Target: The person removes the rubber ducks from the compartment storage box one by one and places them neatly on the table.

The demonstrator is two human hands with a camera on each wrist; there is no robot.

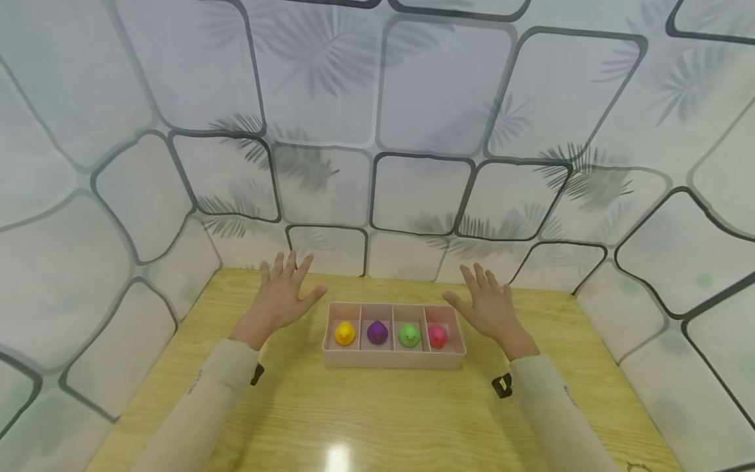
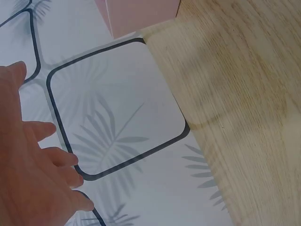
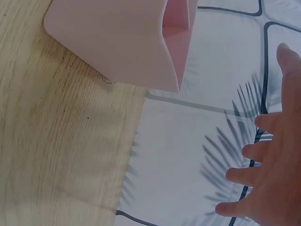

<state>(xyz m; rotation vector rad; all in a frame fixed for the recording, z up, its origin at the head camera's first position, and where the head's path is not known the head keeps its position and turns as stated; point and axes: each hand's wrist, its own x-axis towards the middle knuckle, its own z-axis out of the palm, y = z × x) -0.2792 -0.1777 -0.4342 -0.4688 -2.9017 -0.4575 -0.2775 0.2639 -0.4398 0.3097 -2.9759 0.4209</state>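
A pink divided box (image 1: 394, 359) stands on the wooden table between my two hands. Each of its compartments holds one small toy duck: a yellow duck (image 1: 345, 333) at the left, then a purple duck (image 1: 377, 332), a green duck (image 1: 409, 335) and a pink duck (image 1: 438, 336) at the right. My left hand (image 1: 279, 298) is spread with straight fingers to the left of the box, apart from it. On the other side my right hand (image 1: 487, 307) hovers likewise, fingers extended and holding nothing. Both wrist views show the box's pink outer wall (image 3: 113, 42) away from the fingers.
The wooden table (image 1: 377, 419) meets a patterned wall covering (image 1: 425, 85) at its back edge and on both sides. A black strap piece (image 1: 503, 385) hangs by the right wrist, and another dark piece (image 1: 257, 373) by the left.
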